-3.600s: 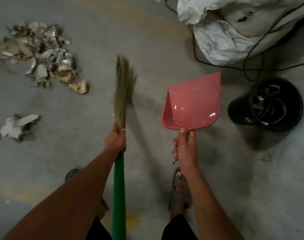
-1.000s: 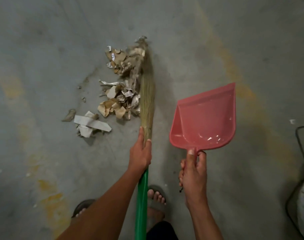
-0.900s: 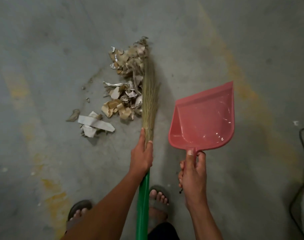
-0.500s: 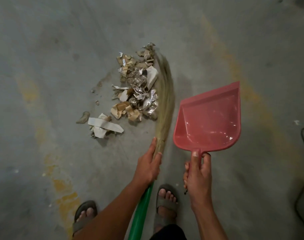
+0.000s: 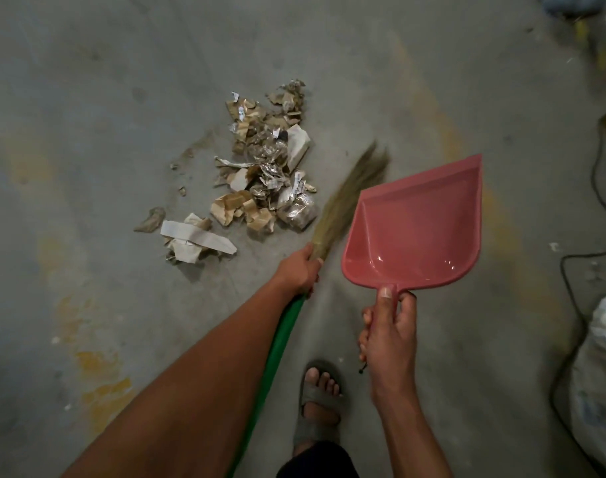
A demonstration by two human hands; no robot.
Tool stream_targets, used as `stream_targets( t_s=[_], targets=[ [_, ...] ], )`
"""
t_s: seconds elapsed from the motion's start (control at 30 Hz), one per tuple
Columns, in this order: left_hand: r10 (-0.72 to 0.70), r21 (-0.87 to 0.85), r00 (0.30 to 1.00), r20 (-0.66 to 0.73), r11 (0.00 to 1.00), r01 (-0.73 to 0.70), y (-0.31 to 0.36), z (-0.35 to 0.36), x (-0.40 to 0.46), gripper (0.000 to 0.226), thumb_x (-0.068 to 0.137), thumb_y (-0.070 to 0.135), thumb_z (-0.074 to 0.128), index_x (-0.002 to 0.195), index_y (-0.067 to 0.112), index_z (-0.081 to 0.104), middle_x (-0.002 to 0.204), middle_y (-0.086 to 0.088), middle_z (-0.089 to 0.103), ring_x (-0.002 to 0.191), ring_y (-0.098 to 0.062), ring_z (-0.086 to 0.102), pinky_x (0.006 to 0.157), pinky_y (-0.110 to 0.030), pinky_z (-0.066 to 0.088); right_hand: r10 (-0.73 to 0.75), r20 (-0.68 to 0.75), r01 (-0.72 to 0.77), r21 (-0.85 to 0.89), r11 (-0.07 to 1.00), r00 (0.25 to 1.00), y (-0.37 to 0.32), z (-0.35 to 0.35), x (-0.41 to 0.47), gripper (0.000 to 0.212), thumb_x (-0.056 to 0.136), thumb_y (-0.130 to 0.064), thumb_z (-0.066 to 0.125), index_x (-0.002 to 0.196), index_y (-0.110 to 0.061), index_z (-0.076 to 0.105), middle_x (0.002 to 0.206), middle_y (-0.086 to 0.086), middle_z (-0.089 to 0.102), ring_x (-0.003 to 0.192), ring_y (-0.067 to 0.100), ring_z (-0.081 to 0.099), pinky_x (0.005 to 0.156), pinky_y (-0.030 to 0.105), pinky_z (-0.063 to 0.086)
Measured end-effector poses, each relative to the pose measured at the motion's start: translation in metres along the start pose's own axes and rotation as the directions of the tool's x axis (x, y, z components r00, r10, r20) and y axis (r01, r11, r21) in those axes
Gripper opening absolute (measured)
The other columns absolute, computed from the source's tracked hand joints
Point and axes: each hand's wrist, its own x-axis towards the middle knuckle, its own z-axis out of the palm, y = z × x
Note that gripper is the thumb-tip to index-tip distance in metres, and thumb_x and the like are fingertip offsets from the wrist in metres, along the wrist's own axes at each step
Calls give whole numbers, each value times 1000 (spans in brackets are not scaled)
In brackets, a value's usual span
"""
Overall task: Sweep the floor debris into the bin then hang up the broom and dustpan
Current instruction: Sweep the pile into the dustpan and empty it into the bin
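Broom and dustpan poised beside a heap of floor debris

A pile of torn brown cardboard, white paper and crumpled foil scraps (image 5: 267,174) lies on the grey concrete floor (image 5: 88,98), up and left of both hands. The left hand (image 5: 300,269) grips the green-handled straw broom (image 5: 346,198) where handle meets bristles, which slant up-right beside the pile, blurred. The right hand (image 5: 389,327) clasps the handle of the pink plastic dustpan (image 5: 415,229), held clear of the debris. A sandalled foot (image 5: 320,395) stands below; a black cable (image 5: 577,257) trails at right.
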Motion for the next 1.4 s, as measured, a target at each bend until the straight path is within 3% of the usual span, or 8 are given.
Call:
stream_targets(
  t_s=[0.2,0.5,0.63,0.73,0.93,1.17,1.3,1.4],
  targets=[
    [1,-263,995,-97,964,-26,-36,-38,-77,57,105,38,52,156,50,30,85,-4,67,57,-16,60,52,-29,50,1,77,4,-61,998,997,5,27,-29,25,109,-56,44,101,-36,56,72,-1,60,52,15,51,52,36,43],
    [-65,-55,997,-48,996,63,-128,-56,-128,58,104,33,56,157,45,35,89,-6,71,51,-13,58,48,-28,50,13,117,5,-156,988,993,24,44,-59,24,108,-54,47,98,-34,55,68,-5,61,52,17,54,54,38,45],
    [-30,-10,990,-141,1000,28,-133,-69,-132,59,103,40,55,158,46,34,91,0,70,56,-6,58,66,-29,55,3,117,23,-224,974,993,33,50,-69,24,107,-58,46,98,-38,55,71,-1,67,57,23,59,61,48,52],
    [10,-103,986,-169,994,-27,-123,-73,-156,58,103,35,58,155,50,36,85,4,70,52,0,58,56,-25,51,37,117,-12,-209,978,992,38,54,-80,27,104,-62,45,101,-38,55,71,-1,65,56,24,58,62,53,56],
    [-43,-406,965,-257,912,-67,-112,-81,-201,59,105,27,56,147,64,38,83,-5,68,54,-22,56,48,-31,48,76,147,-46,-194,980,986,43,65,-100,31,105,-64,45,102,-35,57,68,-3,65,52,21,57,58,42,50],
    [-255,-491,786,-563,868,-69,-128,-105,-197,59,106,29,52,154,58,32,93,-15,69,55,-20,58,49,-33,52,90,230,-28,-260,965,969,44,74,-95,49,90,-81,40,104,-36,55,72,-2,66,55,21,57,61,46,48],
    [-444,-504,641,-626,857,102,-159,-120,-180,62,104,37,48,157,55,23,101,-15,70,57,-21,63,49,-31,55,79,283,0,-271,963,956,41,77,-91,41,98,-74,42,104,-35,55,72,0,65,53,22,56,58,43,48],
    [-525,-454,626,-576,843,289,-183,-122,-170,64,103,39,43,161,48,17,112,-21,69,60,-27,68,52,-32,58,85,318,-1,-257,966,944,36,77,-89,30,106,-62,45,99,-35,55,75,3,63,49,17,51,50,36,45]
  ],
)
